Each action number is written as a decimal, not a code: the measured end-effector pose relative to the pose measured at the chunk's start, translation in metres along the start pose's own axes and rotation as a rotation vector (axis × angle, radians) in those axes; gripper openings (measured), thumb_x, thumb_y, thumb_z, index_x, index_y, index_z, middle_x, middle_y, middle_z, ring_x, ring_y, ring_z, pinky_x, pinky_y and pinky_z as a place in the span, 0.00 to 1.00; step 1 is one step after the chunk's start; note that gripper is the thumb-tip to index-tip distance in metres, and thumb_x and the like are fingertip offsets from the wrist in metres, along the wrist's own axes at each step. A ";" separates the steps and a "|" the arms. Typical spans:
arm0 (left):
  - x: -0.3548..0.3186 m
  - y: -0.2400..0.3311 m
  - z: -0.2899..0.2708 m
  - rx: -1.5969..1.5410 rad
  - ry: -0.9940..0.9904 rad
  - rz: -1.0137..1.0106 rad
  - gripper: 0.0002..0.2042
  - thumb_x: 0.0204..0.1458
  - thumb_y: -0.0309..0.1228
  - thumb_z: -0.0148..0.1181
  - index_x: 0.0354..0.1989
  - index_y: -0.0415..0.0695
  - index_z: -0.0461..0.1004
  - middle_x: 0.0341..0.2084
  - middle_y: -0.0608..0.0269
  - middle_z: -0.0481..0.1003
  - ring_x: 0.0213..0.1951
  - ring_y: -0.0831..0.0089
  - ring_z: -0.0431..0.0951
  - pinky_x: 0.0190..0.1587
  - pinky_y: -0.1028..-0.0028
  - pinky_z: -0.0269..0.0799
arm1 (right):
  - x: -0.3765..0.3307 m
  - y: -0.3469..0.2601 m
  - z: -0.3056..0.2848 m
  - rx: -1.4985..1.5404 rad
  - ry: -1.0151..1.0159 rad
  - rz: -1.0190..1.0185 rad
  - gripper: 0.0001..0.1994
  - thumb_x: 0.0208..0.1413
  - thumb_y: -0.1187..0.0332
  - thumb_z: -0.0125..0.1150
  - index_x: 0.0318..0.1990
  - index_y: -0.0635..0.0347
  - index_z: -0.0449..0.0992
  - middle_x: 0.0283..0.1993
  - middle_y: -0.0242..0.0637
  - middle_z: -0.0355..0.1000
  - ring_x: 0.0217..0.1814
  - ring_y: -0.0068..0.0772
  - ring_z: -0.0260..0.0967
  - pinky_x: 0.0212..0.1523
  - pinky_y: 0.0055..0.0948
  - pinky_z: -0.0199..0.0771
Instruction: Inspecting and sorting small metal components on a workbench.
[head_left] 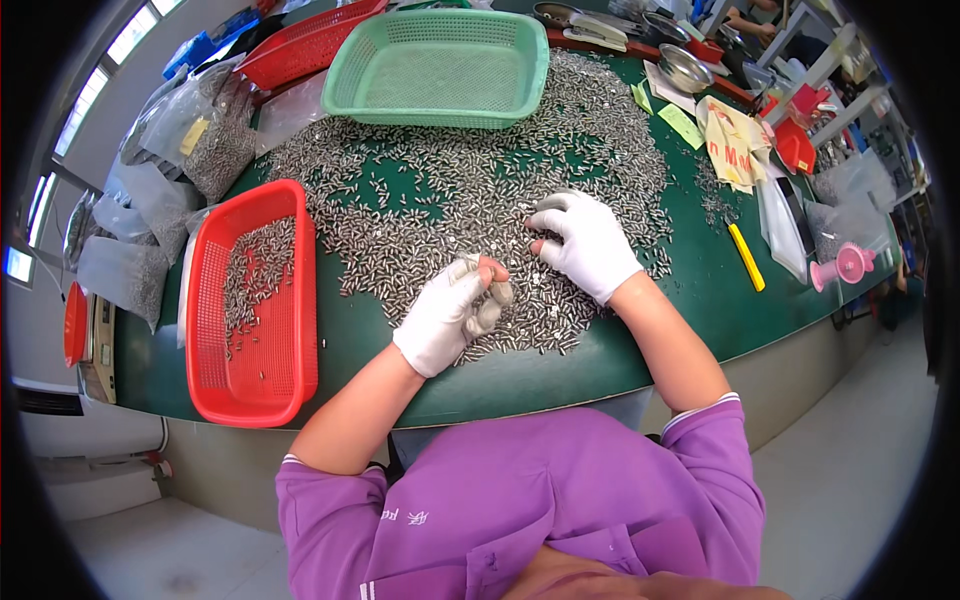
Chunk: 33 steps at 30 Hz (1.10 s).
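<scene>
A wide spread of small shiny metal pins [480,215] covers the middle of the green table. My left hand [455,305], in a white glove with bare fingertips showing, is held just over the near part of the spread. Its fingers are curled and closed, and what they hold, if anything, is too small to make out. My right hand [585,240], gloved the same way, reaches down to the pins with its fingers bent and apart. A red plastic basket [304,300] on the left holds a loose layer of the same pins.
At the far side a green basket [435,112] stands on the pins, with another red basket [300,45] beside it. Filled plastic bags [130,265] crowd the left edge. A yellow-handled tool [746,257], a pink small fan [845,267] and metal bowls [685,70] are on the right.
</scene>
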<state>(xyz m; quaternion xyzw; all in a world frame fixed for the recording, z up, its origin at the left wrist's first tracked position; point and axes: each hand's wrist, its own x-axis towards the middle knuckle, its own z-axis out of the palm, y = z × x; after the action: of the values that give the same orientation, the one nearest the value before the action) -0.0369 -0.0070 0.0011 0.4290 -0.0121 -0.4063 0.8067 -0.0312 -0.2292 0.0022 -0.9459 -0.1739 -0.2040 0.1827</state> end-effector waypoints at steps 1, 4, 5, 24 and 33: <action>-0.002 0.002 0.004 -0.009 0.030 -0.008 0.09 0.58 0.37 0.55 0.39 0.46 0.69 0.29 0.68 0.71 0.24 0.84 0.66 0.25 0.86 0.60 | 0.001 -0.001 0.000 0.001 0.000 0.000 0.11 0.41 0.60 0.64 0.33 0.51 0.79 0.39 0.35 0.74 0.45 0.39 0.69 0.46 0.36 0.69; -0.003 0.003 0.002 -0.008 0.031 -0.024 0.10 0.57 0.39 0.55 0.40 0.46 0.69 0.30 0.68 0.71 0.25 0.84 0.68 0.25 0.85 0.60 | 0.005 -0.007 -0.001 -0.025 -0.078 0.023 0.08 0.41 0.62 0.63 0.28 0.52 0.78 0.34 0.34 0.73 0.42 0.38 0.70 0.44 0.36 0.69; -0.003 0.003 0.001 0.001 0.004 -0.032 0.11 0.57 0.39 0.55 0.40 0.46 0.68 0.31 0.68 0.71 0.26 0.84 0.68 0.25 0.85 0.60 | 0.006 -0.010 -0.001 -0.072 -0.080 0.009 0.07 0.42 0.62 0.63 0.27 0.52 0.77 0.32 0.33 0.72 0.40 0.38 0.70 0.43 0.37 0.69; 0.002 0.000 -0.006 -0.109 -0.093 0.044 0.11 0.57 0.41 0.55 0.40 0.47 0.70 0.29 0.66 0.68 0.21 0.82 0.58 0.23 0.81 0.55 | -0.001 -0.009 -0.007 0.000 -0.185 0.068 0.05 0.46 0.63 0.60 0.27 0.52 0.77 0.28 0.39 0.70 0.36 0.43 0.71 0.37 0.40 0.72; 0.004 0.003 -0.008 -0.211 -0.210 -0.009 0.07 0.58 0.34 0.53 0.41 0.46 0.70 0.23 0.70 0.63 0.16 0.84 0.51 0.19 0.83 0.48 | 0.000 0.003 -0.018 0.118 -0.145 0.153 0.09 0.53 0.63 0.53 0.31 0.57 0.75 0.31 0.44 0.71 0.39 0.47 0.70 0.42 0.41 0.70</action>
<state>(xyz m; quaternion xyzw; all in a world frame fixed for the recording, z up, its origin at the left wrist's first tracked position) -0.0296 -0.0039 -0.0032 0.2972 -0.0516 -0.4517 0.8396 -0.0355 -0.2388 0.0168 -0.9563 -0.1254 -0.1102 0.2400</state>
